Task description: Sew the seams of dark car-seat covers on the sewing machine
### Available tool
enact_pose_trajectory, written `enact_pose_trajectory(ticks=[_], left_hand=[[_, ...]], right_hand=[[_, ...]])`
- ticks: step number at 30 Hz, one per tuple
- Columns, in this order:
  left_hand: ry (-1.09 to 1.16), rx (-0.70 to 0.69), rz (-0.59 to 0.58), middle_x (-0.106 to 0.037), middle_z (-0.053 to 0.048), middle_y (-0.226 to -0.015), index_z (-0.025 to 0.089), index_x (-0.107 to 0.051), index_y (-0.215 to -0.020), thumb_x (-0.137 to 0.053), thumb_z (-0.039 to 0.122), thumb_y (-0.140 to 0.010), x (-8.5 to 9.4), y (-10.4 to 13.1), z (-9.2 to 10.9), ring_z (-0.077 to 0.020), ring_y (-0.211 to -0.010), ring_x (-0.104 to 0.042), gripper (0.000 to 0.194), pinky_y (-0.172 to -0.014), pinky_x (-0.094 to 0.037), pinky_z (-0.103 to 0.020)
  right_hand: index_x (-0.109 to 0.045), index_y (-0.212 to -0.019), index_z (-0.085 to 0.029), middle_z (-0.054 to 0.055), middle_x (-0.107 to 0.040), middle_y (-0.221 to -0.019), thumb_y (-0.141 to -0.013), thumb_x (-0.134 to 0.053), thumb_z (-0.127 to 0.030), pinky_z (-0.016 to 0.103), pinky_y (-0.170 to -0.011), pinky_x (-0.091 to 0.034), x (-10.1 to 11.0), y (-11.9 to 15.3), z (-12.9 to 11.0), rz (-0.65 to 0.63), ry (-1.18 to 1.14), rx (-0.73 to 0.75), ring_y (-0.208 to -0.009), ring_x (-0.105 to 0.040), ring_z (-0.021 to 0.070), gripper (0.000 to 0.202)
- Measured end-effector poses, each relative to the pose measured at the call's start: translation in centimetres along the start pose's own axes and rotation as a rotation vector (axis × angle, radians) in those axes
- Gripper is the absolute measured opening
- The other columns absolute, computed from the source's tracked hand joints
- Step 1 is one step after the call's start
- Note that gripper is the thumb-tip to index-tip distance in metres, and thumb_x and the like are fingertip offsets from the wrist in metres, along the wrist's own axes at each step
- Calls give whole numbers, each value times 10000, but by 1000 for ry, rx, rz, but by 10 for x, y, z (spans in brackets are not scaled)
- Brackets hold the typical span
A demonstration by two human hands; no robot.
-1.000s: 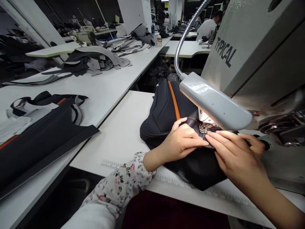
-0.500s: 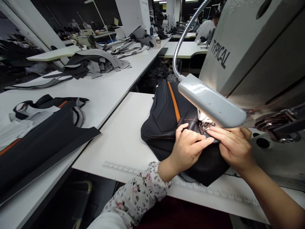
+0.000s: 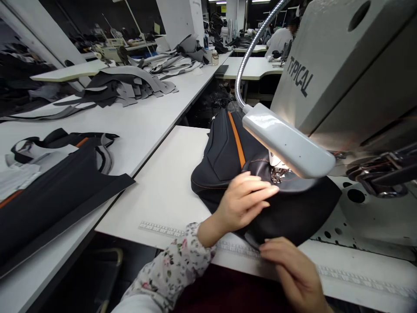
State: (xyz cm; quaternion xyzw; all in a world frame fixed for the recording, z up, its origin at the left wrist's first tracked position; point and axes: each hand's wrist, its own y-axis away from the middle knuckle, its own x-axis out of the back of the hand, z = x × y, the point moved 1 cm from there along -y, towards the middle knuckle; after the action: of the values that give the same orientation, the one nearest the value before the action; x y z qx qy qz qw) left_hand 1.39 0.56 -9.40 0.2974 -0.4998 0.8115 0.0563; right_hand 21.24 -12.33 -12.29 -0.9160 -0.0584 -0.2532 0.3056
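Note:
A black leather-like cover [image 3: 218, 152] with an orange strip lies on the white sewing table, partly under the presser foot [image 3: 277, 174] of a sewing machine. My left hand [image 3: 246, 202] rests over the cover just left of the foot, fingers stretched out and apart. At the cover's front edge, my right hand [image 3: 291, 267] has its fingertips near or on the black material; its fingers are extended, slightly blurred. A lit lamp [image 3: 288, 141] on a bendable metal neck hangs above and hides part of the needle area.
Dark cut pieces with orange trim [image 3: 71, 174] lie on the long white table [image 3: 156, 113] at left, with a pile of grey strips [image 3: 127, 84] farther back. A printed ruler [image 3: 159, 228] runs along the front edge. A person [image 3: 278, 41] sits far off.
My right hand has moved from beside the presser foot down to the cover's front edge. My left hand has shifted slightly left, and the cover's right part now lies spread out.

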Motion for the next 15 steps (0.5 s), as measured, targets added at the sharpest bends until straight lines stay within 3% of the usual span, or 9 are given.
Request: enact_pose_trajectory(ticks=[3, 5, 7, 9, 10, 13, 15], left_hand=[[-291, 187, -158, -654, -153, -1362, 179, -594, -1423, -621, 527, -1003, 33, 29, -37, -312, -1333, -567, 545, -1239, -342, -578], [-388, 236, -312, -738, -104, -1109, 169, -699, -1206, -560, 460, -1048, 46, 45, -59, -263, -1079, -683, 360, -1220, -349, -635], [-381, 184, -406, -710, -22, -828, 176, -720, -917, -510, 387, -1076, 50, 54, -66, -182, -810, -675, 338, -1194, -415, -596], [-355, 111, -443, -661, 1, -740, 177, -680, -781, -506, 368, -1077, 51, 55, -59, -153, -740, -642, 394, -1173, -472, -520], [-346, 77, -454, -658, 0, -742, 176, -670, -766, -508, 363, -1076, 52, 55, -51, -151, -748, -643, 397, -1166, -490, -490], [-314, 10, -456, -682, -9, -786, 170, -665, -784, -497, 317, -1080, 60, 59, -20, -139, -783, -668, 371, -1148, -527, -428], [-268, 12, -420, -707, -15, -827, 163, -667, -814, -513, 286, -1074, 73, 65, -3, -129, -805, -696, 326, -1128, -552, -401]], right_hand=[[-757, -1134, -280, 24, -784, -1117, -937, -524, -130, 261, -852, -631, -12, 35, 13, -42, 50, -219, -1003, -758, 178, 340], [-798, -1124, -292, 48, -786, -1150, -900, -588, -220, 342, -912, -630, -17, 44, 32, 24, 33, -399, -1035, -756, 234, 316], [-838, -956, -262, 86, -802, -984, -822, -669, -299, 452, -963, -609, -24, 39, 54, 95, -24, -559, -953, -756, 297, 220], [-808, -745, -237, 100, -773, -785, -735, -749, -333, 543, -1020, -565, -33, 23, 73, 186, -74, -659, -879, -741, 337, 114], [-798, -732, -232, 105, -772, -782, -704, -784, -346, 579, -1071, -523, -38, 14, 79, 240, -97, -685, -925, -736, 357, 118], [-808, -1052, -238, 109, -793, -1095, -711, -828, -447, 600, -1161, -443, -49, -2, 74, 398, -261, -742, -1188, -682, 366, 401], [-754, -1239, -272, 97, -764, -1229, -795, -774, -534, 553, -1070, -541, -50, 5, 54, 454, -394, -774, -1194, -696, 334, 516]])
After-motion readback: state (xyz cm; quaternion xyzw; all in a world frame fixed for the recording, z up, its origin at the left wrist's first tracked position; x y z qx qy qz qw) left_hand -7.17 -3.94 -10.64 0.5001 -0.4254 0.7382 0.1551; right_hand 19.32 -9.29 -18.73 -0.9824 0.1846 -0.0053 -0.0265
